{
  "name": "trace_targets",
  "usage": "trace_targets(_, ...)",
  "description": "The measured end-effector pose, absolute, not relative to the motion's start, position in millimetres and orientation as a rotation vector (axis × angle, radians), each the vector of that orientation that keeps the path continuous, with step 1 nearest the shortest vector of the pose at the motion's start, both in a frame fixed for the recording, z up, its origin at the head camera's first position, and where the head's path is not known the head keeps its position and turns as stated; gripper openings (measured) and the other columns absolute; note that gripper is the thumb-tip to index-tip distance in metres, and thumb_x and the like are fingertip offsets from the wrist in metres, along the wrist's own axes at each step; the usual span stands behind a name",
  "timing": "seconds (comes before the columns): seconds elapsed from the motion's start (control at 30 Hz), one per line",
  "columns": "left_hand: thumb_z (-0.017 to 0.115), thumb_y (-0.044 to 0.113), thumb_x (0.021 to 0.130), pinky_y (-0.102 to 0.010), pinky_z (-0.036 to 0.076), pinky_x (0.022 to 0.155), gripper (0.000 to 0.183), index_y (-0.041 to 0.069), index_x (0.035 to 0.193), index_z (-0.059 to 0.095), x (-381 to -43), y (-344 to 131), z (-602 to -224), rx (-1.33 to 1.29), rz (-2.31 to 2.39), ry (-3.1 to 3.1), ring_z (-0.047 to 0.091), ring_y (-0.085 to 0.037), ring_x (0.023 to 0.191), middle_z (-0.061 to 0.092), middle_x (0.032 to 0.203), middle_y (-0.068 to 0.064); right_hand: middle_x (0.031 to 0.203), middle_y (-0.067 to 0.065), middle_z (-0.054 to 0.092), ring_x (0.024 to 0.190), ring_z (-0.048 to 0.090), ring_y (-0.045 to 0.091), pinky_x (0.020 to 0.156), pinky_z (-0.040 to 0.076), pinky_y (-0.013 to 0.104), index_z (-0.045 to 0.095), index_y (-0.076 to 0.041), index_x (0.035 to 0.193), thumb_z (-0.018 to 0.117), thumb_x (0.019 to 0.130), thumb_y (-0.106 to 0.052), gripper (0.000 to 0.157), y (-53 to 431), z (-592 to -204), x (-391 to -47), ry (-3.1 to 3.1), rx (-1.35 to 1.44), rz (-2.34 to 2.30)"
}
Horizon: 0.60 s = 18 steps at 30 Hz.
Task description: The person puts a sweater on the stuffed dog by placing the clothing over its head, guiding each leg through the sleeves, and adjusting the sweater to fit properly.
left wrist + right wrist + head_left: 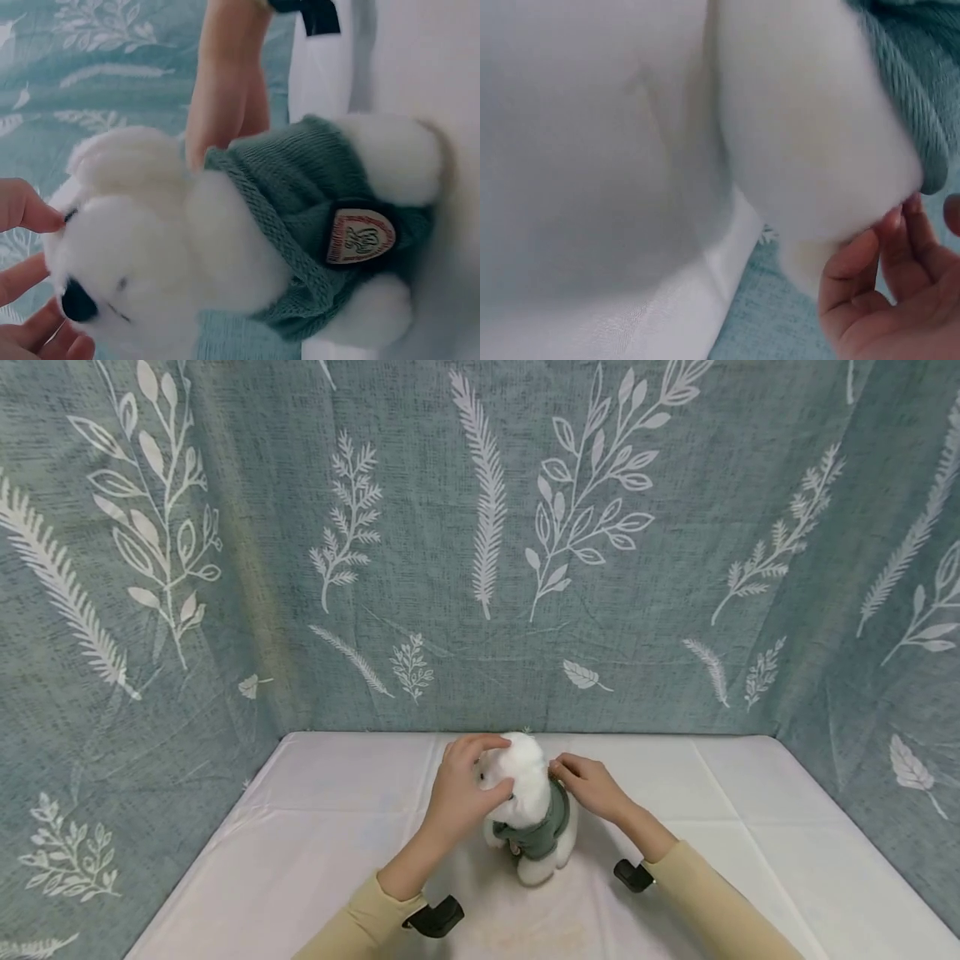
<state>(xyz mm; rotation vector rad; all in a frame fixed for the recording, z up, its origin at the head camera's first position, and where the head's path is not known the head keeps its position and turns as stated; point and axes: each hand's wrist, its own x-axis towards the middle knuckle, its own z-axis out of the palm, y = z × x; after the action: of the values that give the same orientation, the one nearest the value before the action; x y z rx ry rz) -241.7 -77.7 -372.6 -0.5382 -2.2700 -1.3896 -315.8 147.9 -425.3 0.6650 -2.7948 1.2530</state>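
Observation:
A white plush dog-like toy (522, 760) in a green knitted sweater (542, 839) sits upright on the table. My left hand (461, 789) holds its head, thumb and fingers spread around the muzzle. The left wrist view shows the toy's dark nose (79, 301) beside those fingers and a stitched patch (361, 236) on the sweater front. Behind the toy, the fingertips of my right hand (592, 787) pinch at its back. In the right wrist view, these fingertips meet the white fur (817, 142) near the sweater's hem; exactly what they pinch is partly hidden.
A white cloth covers the table (352, 835). Blue-green curtains (420, 568) with white leaf prints stand behind it and on both sides. Black wrist devices (633, 875) sit below the cuffs of the beige sleeves (712, 902).

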Motion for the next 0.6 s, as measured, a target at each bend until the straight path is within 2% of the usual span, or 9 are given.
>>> trace_targets(0.13,0.069,0.007,0.08,-0.047,0.045,0.091,0.035,0.019,0.112,0.067,-251,-89,-370,-0.532,-1.464,-2.301,0.051,-0.023,0.109,0.06,0.115,-0.002,0.087,-0.001,0.066,0.074,0.059,0.009,0.067,0.049,0.027,0.066,-0.014,0.091,0.043,0.101,-0.035,0.034,152,-426,-307,-2.778,0.637,1.275)
trace_targets(0.3,0.065,0.007,0.084,-0.042,0.046,0.091,0.03,0.019,0.111,0.068,-262,-99,-367,-0.476,-1.517,-2.361,0.055,-0.025,0.108,0.061,0.116,-0.002,0.078,-0.005,0.063,0.07,0.058,0.009,0.064,0.048,0.026,0.065,-0.017,0.088,0.048,0.099,-0.036,0.027,152,-427,-293,-2.784,0.581,1.259)
trace_targets(0.43,0.064,0.008,0.084,-0.04,0.046,0.09,0.028,0.018,0.11,0.068,-266,-102,-367,-0.485,-1.499,-2.366,0.056,-0.023,0.106,0.062,0.116,-0.003,0.075,-0.006,0.064,0.067,0.058,0.005,0.062,0.047,0.023,0.065,-0.015,0.091,0.054,0.097,-0.031,0.021,149,-428,-282,-2.726,0.486,1.25)
trace_targets(0.6,0.068,0.01,0.084,-0.04,0.047,0.088,0.031,0.017,0.114,0.067,-263,-98,-366,-0.619,-1.392,-2.314,0.055,-0.023,0.107,0.062,0.114,-0.002,0.064,-0.006,0.061,0.056,0.055,0.007,0.052,0.043,0.023,0.063,-0.013,0.079,0.062,0.092,-0.03,0.021,145,-423,-255,-2.693,0.271,1.215)
